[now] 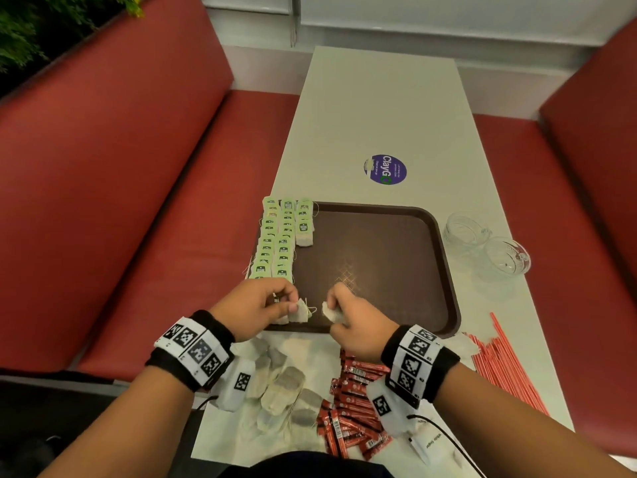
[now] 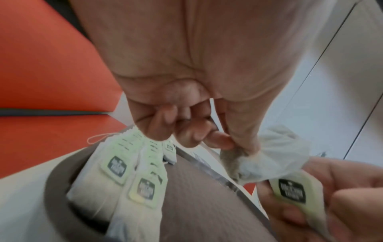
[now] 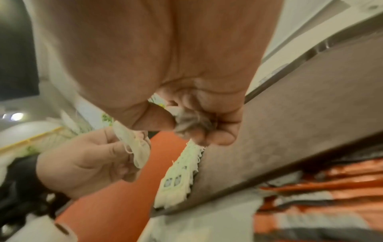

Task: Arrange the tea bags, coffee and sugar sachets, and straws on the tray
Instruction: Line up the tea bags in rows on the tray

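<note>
Both hands work over the near left corner of the brown tray [image 1: 406,257], which lies on a long white table [image 1: 379,108] between two red benches [image 1: 120,174]. The left hand [image 1: 253,310] pinches a small bunch of tea bags [image 1: 299,312] between thumb and curled fingers; how many are in the bunch cannot be told. The right hand [image 1: 358,326], just beside it, has its fingers closed round one crumpled tea bag [image 1: 331,313] — the left wrist view shows a green tag [image 2: 294,191] lying against that hand too.

On the tray, tea bags with green tags stand in three rows [image 1: 281,236] along the left edge: two long rows that run almost the tray's whole depth, and a third, short one of about three or four bags at the far end. The overlap makes an exact count impossible.

Off the tray, near the person, lie three heaps — a loose pile of tea bags [image 1: 279,391] under the left wrist, a pile of red sachets [image 1: 351,408] under the right, and a fan of red-and-white straws [image 1: 506,363] at the right edge. One white sugar sachet [image 1: 427,441] can be read below the right wrist.

Two clear glass cups [image 1: 486,244] stand right of the tray, and one round purple sticker [image 1: 385,169] sits beyond it.
</note>
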A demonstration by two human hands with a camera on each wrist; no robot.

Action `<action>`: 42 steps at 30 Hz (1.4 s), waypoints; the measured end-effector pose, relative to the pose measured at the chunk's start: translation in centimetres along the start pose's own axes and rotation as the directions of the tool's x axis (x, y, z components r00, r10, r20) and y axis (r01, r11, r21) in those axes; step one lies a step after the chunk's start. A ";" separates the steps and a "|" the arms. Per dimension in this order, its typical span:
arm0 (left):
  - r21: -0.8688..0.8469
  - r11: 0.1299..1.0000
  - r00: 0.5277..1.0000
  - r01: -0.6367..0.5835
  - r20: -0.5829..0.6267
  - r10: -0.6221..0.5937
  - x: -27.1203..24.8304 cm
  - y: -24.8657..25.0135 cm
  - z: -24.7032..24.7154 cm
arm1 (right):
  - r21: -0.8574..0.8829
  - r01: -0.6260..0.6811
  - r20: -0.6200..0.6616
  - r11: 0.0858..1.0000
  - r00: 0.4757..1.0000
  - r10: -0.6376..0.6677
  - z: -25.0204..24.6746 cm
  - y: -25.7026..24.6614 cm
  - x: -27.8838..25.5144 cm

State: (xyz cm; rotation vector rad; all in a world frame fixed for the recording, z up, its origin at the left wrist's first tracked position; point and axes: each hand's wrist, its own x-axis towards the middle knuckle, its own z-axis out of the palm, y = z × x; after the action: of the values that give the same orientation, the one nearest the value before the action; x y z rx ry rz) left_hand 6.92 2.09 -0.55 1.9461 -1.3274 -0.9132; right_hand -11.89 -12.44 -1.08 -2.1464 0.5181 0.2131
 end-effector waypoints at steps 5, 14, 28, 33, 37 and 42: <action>-0.043 0.999 1.000 -0.026 -0.002 0.025 0.8 1.2 -0.3 | 0.143 0.131 -0.124 0.981 0.986 -0.114 -0.7 -0.9 1.2; -0.106 0.989 0.990 -0.105 -0.110 0.094 1.9 2.4 -0.5 | 0.107 0.178 -0.209 0.978 0.966 -0.153 -1.4 -0.8 2.7; 0.235 0.956 0.964 -0.173 -0.157 0.214 5.1 3.8 -2.2 | 0.058 0.139 -0.353 0.989 0.929 -0.110 -2.2 1.1 4.3; 0.351 0.933 0.982 -0.082 -0.133 0.137 8.1 2.6 -2.9 | 0.165 0.012 -0.324 0.986 0.945 0.043 -2.5 1.4 4.5; 0.445 0.891 0.995 0.085 0.002 -0.096 12.0 -0.3 -3.2 | 0.266 -0.030 -0.287 0.964 0.952 0.109 -2.7 1.3 4.2; 0.469 0.869 0.986 0.160 -0.039 -0.161 16.3 -2.3 -4.1 | 0.234 -0.043 -0.283 0.971 0.953 0.110 -3.3 1.0 4.0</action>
State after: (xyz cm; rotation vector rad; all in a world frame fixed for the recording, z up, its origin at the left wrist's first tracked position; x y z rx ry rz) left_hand 15.68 -12.13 -3.27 2.4576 -1.5106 -0.7071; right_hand -8.90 -16.78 -1.23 -1.9451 0.7614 -0.1224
